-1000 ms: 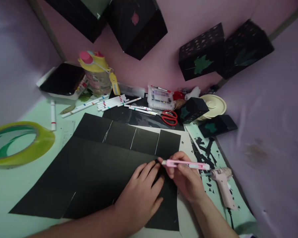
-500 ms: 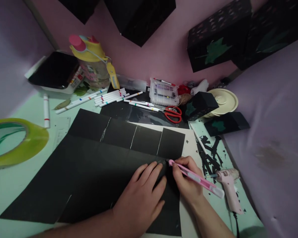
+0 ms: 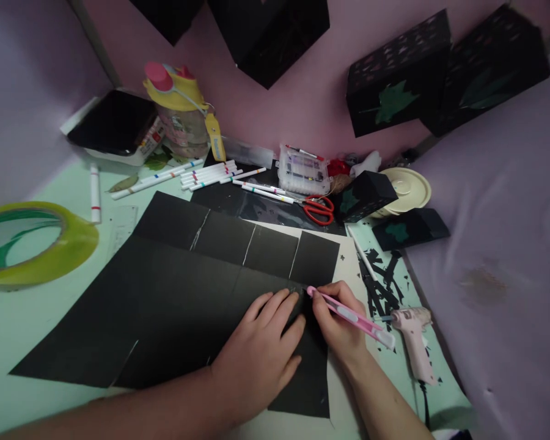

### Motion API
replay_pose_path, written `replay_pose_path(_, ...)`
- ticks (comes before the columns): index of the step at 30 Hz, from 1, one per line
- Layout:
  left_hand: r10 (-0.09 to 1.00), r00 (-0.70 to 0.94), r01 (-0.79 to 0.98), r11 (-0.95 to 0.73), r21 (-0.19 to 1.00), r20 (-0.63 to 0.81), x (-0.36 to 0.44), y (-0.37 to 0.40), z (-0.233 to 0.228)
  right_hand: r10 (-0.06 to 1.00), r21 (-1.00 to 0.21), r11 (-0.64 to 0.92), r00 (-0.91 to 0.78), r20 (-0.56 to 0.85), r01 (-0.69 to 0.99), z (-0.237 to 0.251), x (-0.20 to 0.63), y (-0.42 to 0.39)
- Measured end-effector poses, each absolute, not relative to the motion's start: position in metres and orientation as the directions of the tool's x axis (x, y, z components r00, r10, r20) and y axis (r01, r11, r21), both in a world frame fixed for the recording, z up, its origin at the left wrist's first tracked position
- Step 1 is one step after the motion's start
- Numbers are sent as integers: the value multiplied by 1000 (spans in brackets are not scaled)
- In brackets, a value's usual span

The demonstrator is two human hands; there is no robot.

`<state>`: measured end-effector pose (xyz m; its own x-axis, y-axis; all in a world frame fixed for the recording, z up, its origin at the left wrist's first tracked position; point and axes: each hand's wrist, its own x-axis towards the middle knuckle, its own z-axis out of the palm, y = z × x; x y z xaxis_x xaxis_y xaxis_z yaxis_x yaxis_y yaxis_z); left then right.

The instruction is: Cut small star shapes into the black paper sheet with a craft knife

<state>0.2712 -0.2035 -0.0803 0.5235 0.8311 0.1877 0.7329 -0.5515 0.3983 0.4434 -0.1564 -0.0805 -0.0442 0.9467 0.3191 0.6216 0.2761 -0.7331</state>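
The right hand [image 3: 341, 324] is closed in a pen grip around a pink craft knife [image 3: 348, 315], whose tip touches the black paper sheet [image 3: 174, 293] just beyond the fingertips of the left hand [image 3: 261, 354]. That left hand lies flat and spread, palm down, pinning the sheet to the pale cutting board [image 3: 348, 269] beneath it; it grips nothing, only presses. The sheet is large, scored with pale lines into panels, and spreads over the green table [image 3: 9, 342] towards the left. A cut here likely goes best with the blade kept low and drawn towards the body in one light pass, the pressing fingers kept to the side of the blade's line and not ahead of it, since they sit very near the tip. Beside the right wrist lies a pink glue gun [image 3: 415, 345] among black paper scraps [image 3: 380, 287]. Further back are red scissors [image 3: 318, 211], a row of white markers [image 3: 211, 174] and a yellow-lidded bottle [image 3: 181, 116]; a roll of green tape [image 3: 32, 244] sits at the far left.
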Motion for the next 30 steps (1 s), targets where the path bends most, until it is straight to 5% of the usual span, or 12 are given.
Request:
replay_pose_path(12, 831, 516, 733, -553, 397, 206, 271, -203, -80, 950, -698, 278, -82, 301, 660, -79, 443, -156)
replay_pose_path(19, 837, 507, 734, -545, 406, 207, 271, -204, -77, 966, -673, 256, -200, 161, 694, -60, 436, -160)
replay_pose_path(25, 829, 512, 731, -558, 393, 226, 270, -205, -78, 951, -658, 217, -5, 309, 721, -79, 425, -170)
replay_pose_path(30, 830, 509, 737, -558, 381, 230, 270, -205, -80, 933, -651, 250, 1, 359, 717, -85, 421, -172)
